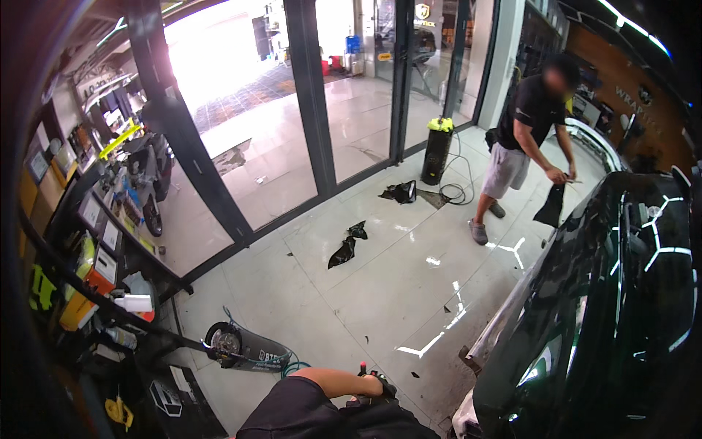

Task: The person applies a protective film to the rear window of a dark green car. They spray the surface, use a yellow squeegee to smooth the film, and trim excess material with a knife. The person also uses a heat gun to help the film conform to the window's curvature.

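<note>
red tip (363, 367), near-black car (570, 322), black scraps (341, 254), pale grey floor (380, 307).

On the left we see an orange-and-white box (99, 279) among crowded goods, and farther back a motorcycle (155, 175). Near us, left, a grey cylinder (252, 349) lies on the pale tiled floor (314, 307), a teal hose (295, 365) looped beside it. On the far side we face dark-framed glass doors (301, 88), a blue container (353, 44) beyond them. Farther right we find an upright black cylinder (436, 155) with a yellow-green top, a coiled hose (459, 203) beside it, and a brown wall (610, 69).
</note>
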